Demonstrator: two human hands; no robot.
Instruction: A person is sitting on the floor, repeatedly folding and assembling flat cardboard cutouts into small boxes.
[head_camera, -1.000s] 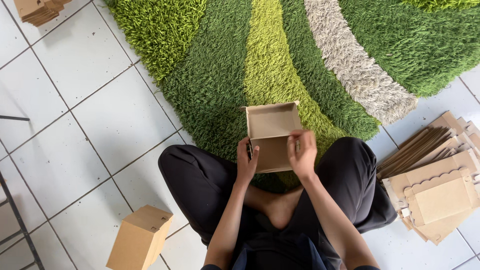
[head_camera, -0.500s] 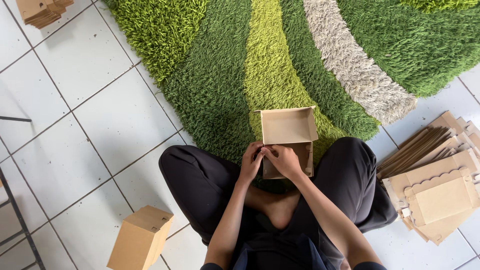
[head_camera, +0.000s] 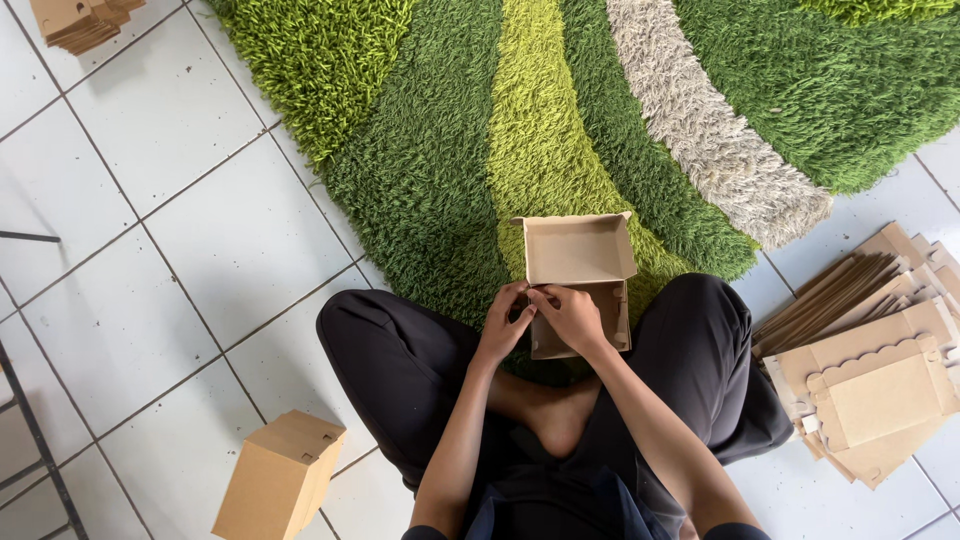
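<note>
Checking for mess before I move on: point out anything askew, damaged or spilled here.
Nothing spilled or damaged. Only the closed brown box on the tiles sits tipped at an angle; both hands hold the open cardboard box.

White tiled floor (head_camera: 150, 250) with dark grout lines, daylight even. Shaggy rug (head_camera: 430, 150) in curved green, lime and beige bands covers the upper middle. Black metal frame (head_camera: 30, 430) at left edge.
</note>
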